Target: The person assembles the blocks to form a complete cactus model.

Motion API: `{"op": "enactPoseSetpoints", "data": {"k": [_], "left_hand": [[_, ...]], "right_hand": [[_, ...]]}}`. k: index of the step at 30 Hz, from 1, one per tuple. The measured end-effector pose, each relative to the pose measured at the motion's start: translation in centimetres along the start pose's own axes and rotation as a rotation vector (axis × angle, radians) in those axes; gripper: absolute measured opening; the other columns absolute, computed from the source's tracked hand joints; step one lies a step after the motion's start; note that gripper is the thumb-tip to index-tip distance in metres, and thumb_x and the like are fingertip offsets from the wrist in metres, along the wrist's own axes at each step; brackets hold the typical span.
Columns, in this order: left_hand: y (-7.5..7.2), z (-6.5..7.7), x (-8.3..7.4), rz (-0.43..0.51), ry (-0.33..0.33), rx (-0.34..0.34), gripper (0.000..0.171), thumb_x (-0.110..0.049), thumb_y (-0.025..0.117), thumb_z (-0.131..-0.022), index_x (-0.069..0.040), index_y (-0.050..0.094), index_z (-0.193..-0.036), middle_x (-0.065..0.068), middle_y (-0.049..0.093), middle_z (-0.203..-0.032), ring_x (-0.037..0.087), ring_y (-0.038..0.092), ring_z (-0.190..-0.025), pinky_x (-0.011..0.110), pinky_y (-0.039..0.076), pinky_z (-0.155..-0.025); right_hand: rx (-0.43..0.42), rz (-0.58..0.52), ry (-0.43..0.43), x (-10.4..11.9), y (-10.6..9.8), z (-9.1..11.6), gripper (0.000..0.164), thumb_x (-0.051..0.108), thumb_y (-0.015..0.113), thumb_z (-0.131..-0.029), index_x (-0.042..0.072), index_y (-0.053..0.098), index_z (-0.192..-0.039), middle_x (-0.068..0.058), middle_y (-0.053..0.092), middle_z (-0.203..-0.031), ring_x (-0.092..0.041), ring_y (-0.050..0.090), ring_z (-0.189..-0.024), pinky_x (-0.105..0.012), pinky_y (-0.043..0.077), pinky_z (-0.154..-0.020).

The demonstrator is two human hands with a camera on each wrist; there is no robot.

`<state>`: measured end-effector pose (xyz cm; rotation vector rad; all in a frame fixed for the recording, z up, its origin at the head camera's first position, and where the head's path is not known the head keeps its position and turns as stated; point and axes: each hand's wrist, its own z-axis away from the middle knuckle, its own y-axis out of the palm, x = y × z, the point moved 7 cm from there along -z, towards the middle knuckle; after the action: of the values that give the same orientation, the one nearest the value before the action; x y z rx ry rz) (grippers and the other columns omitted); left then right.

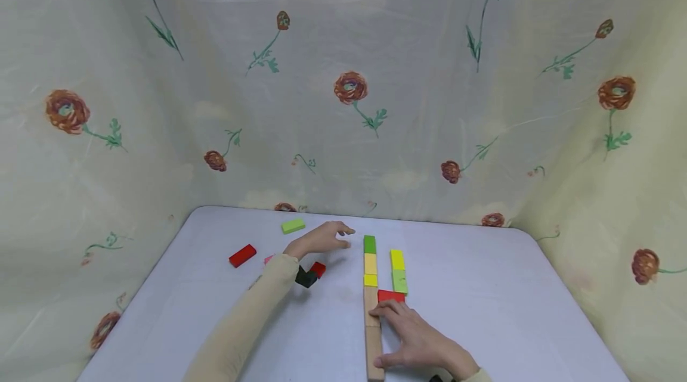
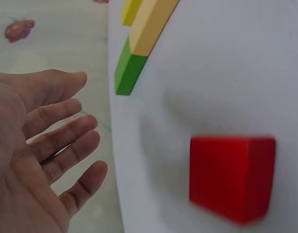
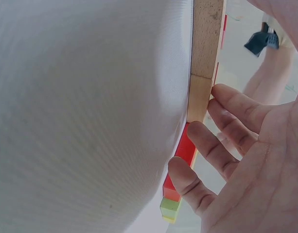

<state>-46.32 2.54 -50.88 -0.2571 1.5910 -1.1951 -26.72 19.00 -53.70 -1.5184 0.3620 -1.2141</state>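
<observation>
A straight row of blocks runs front to back: a green block (image 1: 370,244) at the far end, a peach block (image 1: 370,263), a small yellow block (image 1: 370,280), then two plain wooden blocks (image 1: 374,352). My right hand (image 1: 421,340) rests its fingertips and thumb along the wooden blocks without curling round them. Just beyond its fingers lies a red block (image 1: 390,296), right of the row. My left hand (image 1: 322,237) hovers left of the green end, fingers spread and holding nothing. Under that wrist sits another red block (image 2: 219,177).
Right of the row lie a yellow block (image 1: 397,259) and a light green block (image 1: 399,281), end to end. On the left side are a red block (image 1: 243,255), a light green block (image 1: 293,226) and a partly hidden pink block (image 1: 268,260). A flowered curtain (image 1: 408,179) hangs behind the table.
</observation>
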Motion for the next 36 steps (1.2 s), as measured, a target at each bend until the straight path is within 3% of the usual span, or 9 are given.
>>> {"op": "enactPoseSetpoints", "data": {"k": [8, 16, 25, 36], "left_hand": [[-2.1, 3.7, 1.5, 0.022, 0.016, 0.018, 0.045, -0.019, 0.066, -0.091, -0.015, 0.057, -0.135, 0.007, 0.058, -0.133, 0.030, 0.051, -0.125, 0.045, 0.047, -0.101], [-2.1, 6.2, 3.7, 0.067, -0.028, 0.100, 0.042, -0.017, 0.069, -0.087, -0.017, 0.063, -0.128, 0.003, 0.062, -0.125, 0.025, 0.052, -0.118, 0.045, 0.048, -0.094], [-1.1, 7.1, 4.5, 0.121, -0.052, 0.138, 0.036, -0.012, 0.071, -0.084, -0.016, 0.066, -0.119, -0.001, 0.063, -0.114, 0.019, 0.051, -0.106, 0.041, 0.048, -0.089], [-0.7, 7.2, 4.7, 0.089, -0.059, 0.134, 0.026, -0.008, 0.070, -0.084, -0.017, 0.070, -0.109, -0.002, 0.063, -0.106, 0.018, 0.051, -0.102, 0.039, 0.049, -0.089]], "right_hand": [[-0.005, 0.002, 0.006, 0.1, 0.0, -0.2, 0.084, 0.073, 0.066, -0.071, 0.025, 0.048, -0.137, 0.003, 0.046, -0.135, -0.017, 0.044, -0.120, -0.052, 0.041, -0.100], [-0.020, 0.002, -0.008, 0.1, 0.0, -0.1, 0.084, 0.072, 0.067, -0.071, 0.024, 0.047, -0.137, 0.003, 0.045, -0.136, -0.018, 0.044, -0.121, -0.053, 0.040, -0.100], [-0.036, 0.013, -0.032, 0.2, 0.0, -0.1, 0.085, 0.072, 0.067, -0.071, 0.023, 0.047, -0.137, 0.004, 0.046, -0.135, -0.017, 0.044, -0.120, -0.051, 0.041, -0.100], [-0.010, -0.002, 0.004, 0.0, 0.0, -0.1, 0.086, 0.074, 0.066, -0.070, 0.025, 0.047, -0.138, 0.004, 0.046, -0.135, -0.018, 0.044, -0.119, -0.052, 0.042, -0.100]]}}
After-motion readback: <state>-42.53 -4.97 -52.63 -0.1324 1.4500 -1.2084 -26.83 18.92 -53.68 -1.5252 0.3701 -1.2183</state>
